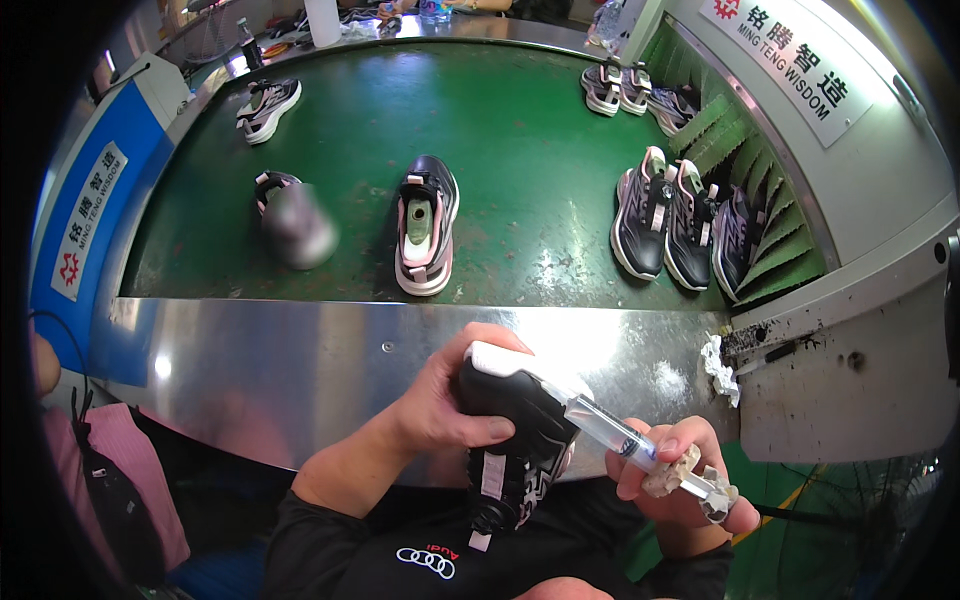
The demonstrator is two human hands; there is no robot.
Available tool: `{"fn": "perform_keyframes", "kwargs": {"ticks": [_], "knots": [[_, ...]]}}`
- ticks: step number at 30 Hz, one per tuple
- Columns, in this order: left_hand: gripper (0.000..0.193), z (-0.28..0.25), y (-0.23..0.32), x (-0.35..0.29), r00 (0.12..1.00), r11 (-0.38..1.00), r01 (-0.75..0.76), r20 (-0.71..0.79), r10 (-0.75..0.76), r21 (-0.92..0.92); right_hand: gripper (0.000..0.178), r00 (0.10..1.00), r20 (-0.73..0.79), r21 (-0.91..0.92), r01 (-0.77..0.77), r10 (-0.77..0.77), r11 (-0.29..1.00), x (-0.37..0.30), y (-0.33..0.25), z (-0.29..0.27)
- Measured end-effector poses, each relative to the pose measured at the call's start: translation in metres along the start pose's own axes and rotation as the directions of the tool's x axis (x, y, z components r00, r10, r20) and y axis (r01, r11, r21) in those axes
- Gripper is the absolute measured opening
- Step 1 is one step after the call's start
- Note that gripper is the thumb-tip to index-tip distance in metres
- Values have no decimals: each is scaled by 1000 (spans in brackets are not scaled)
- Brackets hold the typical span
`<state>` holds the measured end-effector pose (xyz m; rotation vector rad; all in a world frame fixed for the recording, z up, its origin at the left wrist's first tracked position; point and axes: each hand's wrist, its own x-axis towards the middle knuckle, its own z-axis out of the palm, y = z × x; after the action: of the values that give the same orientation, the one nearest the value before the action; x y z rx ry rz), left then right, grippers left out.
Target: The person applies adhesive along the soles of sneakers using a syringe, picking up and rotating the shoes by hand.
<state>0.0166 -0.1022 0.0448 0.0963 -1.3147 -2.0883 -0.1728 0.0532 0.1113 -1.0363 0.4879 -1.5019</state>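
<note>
My left hand (pixel 432 408) grips a black sneaker (pixel 518 408) by its toe end, thumb on the black upper and fingers at the white sole. The sneaker is tilted, its collar and pale pull tabs toward my body. In my right hand (pixel 655 500) is a clear plastic syringe (pixel 606 428), its narrow end at the sole edge of the sneaker; whether it touches cannot be told. Crumpled whitish material (pixel 676 472) is wrapped around the rear of the syringe, between my fingers. Both hands are over the near edge of the metal ledge (pixel 300 370).
A green conveyor belt (pixel 520 220) lies beyond the ledge. On it are a dark sneaker (pixel 428 225), a blurred shoe (pixel 300 230), a far-left shoe (pixel 268 110) and several shoes (pixel 690 225) by green strip curtains. A crumpled white wad (pixel 718 372) sits at the ledge's right end.
</note>
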Motion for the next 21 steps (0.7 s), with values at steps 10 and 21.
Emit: {"fn": "perform_keyframes", "kwargs": {"ticks": [10,21], "knots": [[62,-10,0,4,998,993,29,-47,-35,-111,93,999,32,100,9,-12,995,-9,10,-12],[55,-19,-9,6,995,978,68,-52,-79,-195,85,990,-143,-56,9,-17,998,-19,20,-8]]}}
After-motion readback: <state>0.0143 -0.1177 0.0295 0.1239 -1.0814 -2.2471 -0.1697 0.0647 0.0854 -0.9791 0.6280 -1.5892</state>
